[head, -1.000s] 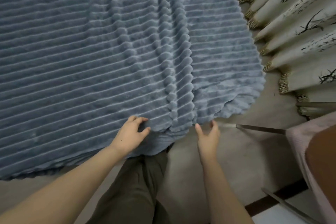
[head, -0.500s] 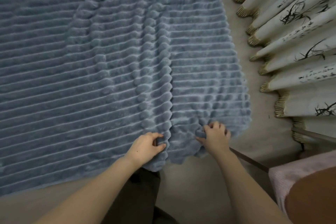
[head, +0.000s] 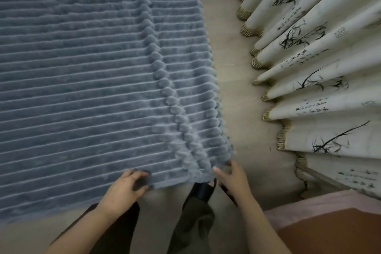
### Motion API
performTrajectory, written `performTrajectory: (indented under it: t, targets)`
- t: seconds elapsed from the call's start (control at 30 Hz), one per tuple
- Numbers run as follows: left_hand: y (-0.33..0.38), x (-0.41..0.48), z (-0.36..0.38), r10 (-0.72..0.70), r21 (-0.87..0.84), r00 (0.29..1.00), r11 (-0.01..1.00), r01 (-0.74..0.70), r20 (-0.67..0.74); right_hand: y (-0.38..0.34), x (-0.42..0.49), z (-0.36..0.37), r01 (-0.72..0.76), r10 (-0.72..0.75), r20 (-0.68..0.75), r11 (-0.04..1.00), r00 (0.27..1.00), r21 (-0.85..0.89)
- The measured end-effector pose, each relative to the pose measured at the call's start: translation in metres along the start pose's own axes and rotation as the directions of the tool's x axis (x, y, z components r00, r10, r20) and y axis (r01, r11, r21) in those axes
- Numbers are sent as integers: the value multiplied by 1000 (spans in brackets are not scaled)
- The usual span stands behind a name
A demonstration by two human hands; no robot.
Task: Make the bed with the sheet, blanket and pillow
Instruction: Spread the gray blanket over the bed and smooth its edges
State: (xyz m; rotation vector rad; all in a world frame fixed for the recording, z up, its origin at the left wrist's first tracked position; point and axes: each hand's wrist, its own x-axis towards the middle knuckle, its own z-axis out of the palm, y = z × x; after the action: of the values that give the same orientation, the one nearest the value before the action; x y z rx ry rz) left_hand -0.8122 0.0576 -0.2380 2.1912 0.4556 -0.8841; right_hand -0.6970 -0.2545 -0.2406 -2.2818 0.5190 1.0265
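Note:
A grey-blue ribbed plush blanket (head: 82,88) covers the bed across the left and centre of the head view. A raised fold runs down it toward its near right corner. My left hand (head: 125,187) pinches the blanket's near edge, fingers curled over the fabric. At the near right corner my right hand (head: 231,177) holds the hem with thumb and fingers. No sheet or pillow shows in this view.
Cream curtains (head: 321,64) with ink bamboo prints and tasselled hems hang along the right. A strip of beige floor (head: 237,88) runs between bed and curtains. A pink-and-brown piece of furniture (head: 329,227) stands at the bottom right. My legs in dark trousers (head: 193,220) are below.
Both hands went from open near the hem to gripping it. The blanket's corner has been drawn toward me and to the right, and the wide ripples have flattened into one narrow fold.

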Motion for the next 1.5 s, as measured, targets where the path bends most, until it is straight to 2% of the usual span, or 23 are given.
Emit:
performTrajectory:
  t: [0.07, 0.1, 0.13, 0.27, 0.4, 0.43, 0.5, 0.57, 0.63, 0.77, 0.87, 0.97, 1.03, 1.1, 1.17, 1.23, 1.27, 1.3, 1.33, 1.37, 1.4, 1.43, 1.5]
  targets:
    - [22, 5, 14, -66, -110, 997, 992, 62, -32, -7, 16, -9, 31, -30, -10, 923, 1000, 385]
    - [33, 8, 21, -102, -166, 994, 982, 94, -44, -10, 22, -11, 30, -41, 13, 887, 999, 461]
    - [44, 12, 29, -140, -219, 988, 968, 124, -60, -14, 28, -12, 34, -52, 27, 887, 998, 461]
    - [83, 29, 52, -236, -334, 966, 923, 190, -102, -22, 47, -23, 54, -70, 68, 977, 995, 205]
    - [104, 42, 57, -249, -358, 968, 907, 223, -29, -11, 54, -56, -8, 12, -74, 998, 997, 56]
    - [107, 45, 55, -238, -346, 971, 912, 220, -10, -6, 57, -61, -35, 35, -45, 999, 998, -2]
    - [111, 47, 50, -226, -317, 974, 923, 219, 12, -3, 66, -62, -53, 63, 101, 994, 993, -95]
    - [114, 48, 42, -247, -298, 969, 924, 240, 13, -11, 77, -62, -67, 88, 181, 991, 980, -117]
    - [116, 49, 32, -260, -295, 966, 923, 246, -10, -35, 85, -68, -74, 87, 152, 993, 985, -88]
    - [114, 51, 11, -234, -328, 969, 924, 198, -73, -103, 102, -76, 58, -68, 80, 991, 994, 122]
    - [108, 57, -2, -209, -363, 972, 919, 156, -111, -153, 112, -71, 152, -171, 130, 977, 977, 148]
    - [102, 64, -13, -233, -380, 964, 910, 168, -132, -190, 125, -60, 105, -123, 112, 983, 986, 150]
    - [99, 68, -19, -264, -414, 953, 892, 181, -151, -203, 135, -57, 57, -60, 34, 996, 998, 75]
    - [101, 75, -23, -287, -446, 943, 875, 187, -169, -207, 145, -61, 75, -76, -19, 995, 997, -67]
    - [107, 84, -27, -306, -495, 935, 849, 185, -176, -207, 152, -69, 150, -142, 52, 960, 989, -236]
    - [122, 95, -29, -330, -532, 924, 826, 185, -191, -201, 158, -79, 230, -192, 162, 937, 968, -262]
    - [132, 101, -29, -341, -539, 916, 822, 181, -211, -196, 160, -85, 260, -227, 149, 929, 962, -262]
    - [143, 108, -30, -350, -545, 907, 820, 176, -234, -190, 162, -94, 280, -272, 69, 911, 960, -302]
    - [156, 116, -31, -359, -551, 898, 817, 171, -252, -184, 165, -102, 274, -298, -10, 888, 954, -370]
    - [170, 126, -31, -364, -557, 893, 814, 168, -263, -178, 170, -109, 254, -287, -24, 878, 958, -406]
    - [184, 136, -31, -366, -563, 891, 810, 164, -268, -173, 176, -112, 212, -220, 27, 893, 975, -398]
    - [200, 147, -31, -367, -572, 889, 805, 157, -272, -171, 181, -111, 181, -139, 143, 924, 980, -338]
    - [228, 168, -31, -369, -582, 884, 800, 145, -287, -176, 191, -110, 117, -25, 355, 963, 934, -242]
